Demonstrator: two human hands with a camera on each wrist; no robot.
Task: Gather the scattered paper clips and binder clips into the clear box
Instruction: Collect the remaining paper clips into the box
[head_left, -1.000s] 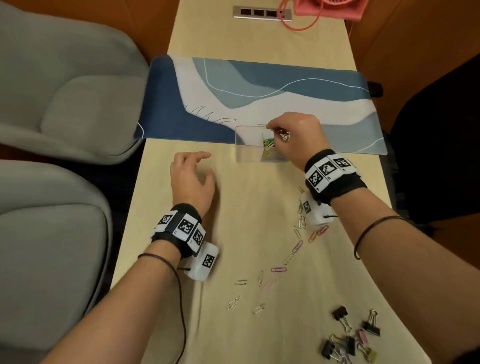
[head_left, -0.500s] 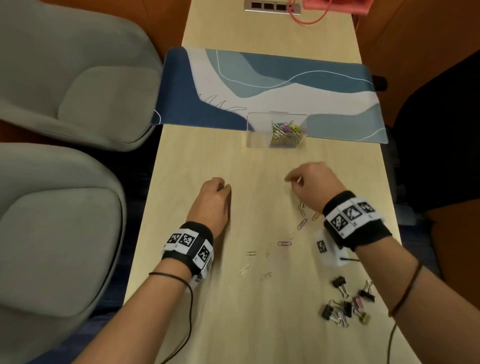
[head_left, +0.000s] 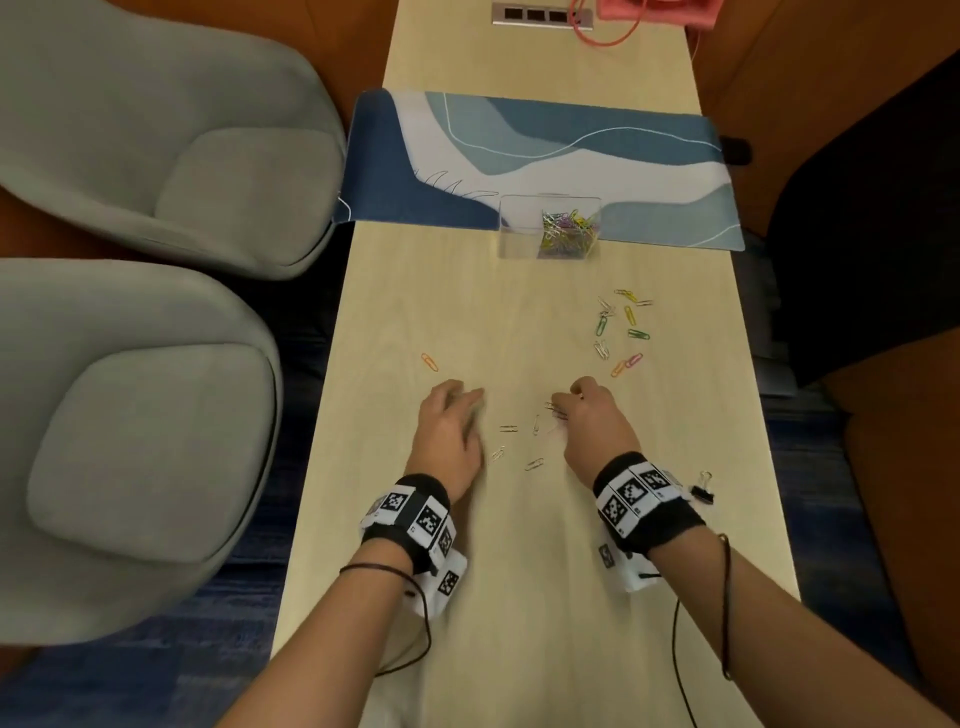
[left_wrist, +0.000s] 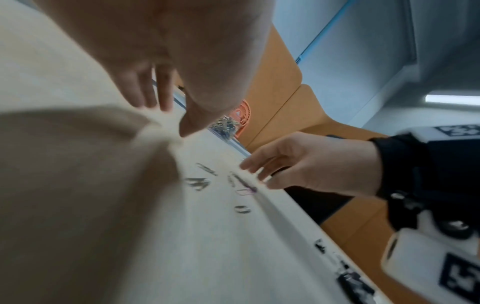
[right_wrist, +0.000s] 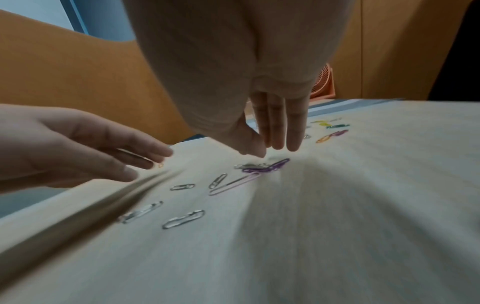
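Note:
The clear box (head_left: 549, 226) stands at the desk mat's near edge with colourful paper clips heaped in its right half. Several silver paper clips (head_left: 509, 428) lie on the table between my hands. My right hand (head_left: 563, 402) reaches down with straight fingers, thumb close to them, its fingertips (right_wrist: 272, 142) just above a purple and silver clip cluster (right_wrist: 262, 167). My left hand (head_left: 467, 395) hovers open beside them, fingers (right_wrist: 153, 158) straight and empty. More coloured clips (head_left: 623, 327) lie farther right. One orange clip (head_left: 429, 362) lies beyond the left hand. A black binder clip (head_left: 702, 488) shows by my right wrist.
A blue patterned desk mat (head_left: 519, 156) covers the table behind the box. Two grey chairs (head_left: 156, 156) stand to the left. A power strip (head_left: 540, 13) and an orange fan (head_left: 660, 10) sit at the far end. Dark blurred binder clips (left_wrist: 350, 281) lie near the table's right edge.
My right hand left the box and came back down to the silver clips near me. My left hand also drew back toward me and now hovers beside those clips.

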